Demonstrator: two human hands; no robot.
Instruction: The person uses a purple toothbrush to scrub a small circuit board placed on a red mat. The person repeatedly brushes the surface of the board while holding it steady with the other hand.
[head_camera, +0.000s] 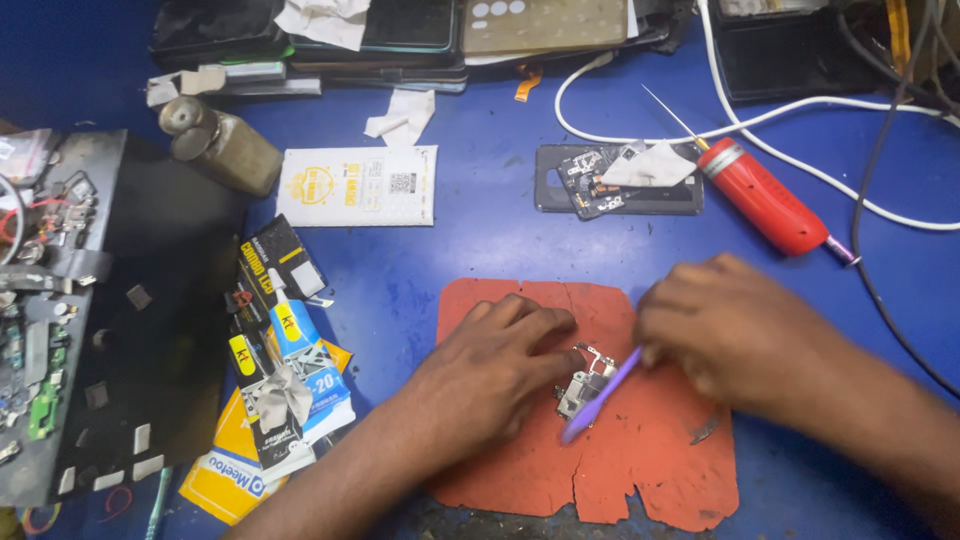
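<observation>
My left hand (490, 365) rests on a cracked orange mat (640, 470), its fingertips pinning a small metal circuit part (588, 380). In my right hand (730, 335) is a thin purple plastic tool (600, 397), its tip lying against that part. The right hand is blurred. A small dark metal piece (704, 430) lies loose on the mat to the right.
An opened phone body (617, 180) and a red pen-shaped tool (765, 198) lie behind the mat, with white and black cables (800, 120). A dark tray of small parts (70, 310), glue tubes and packets (285, 370), a small bottle (225, 145) and a white packet (357, 186) sit left.
</observation>
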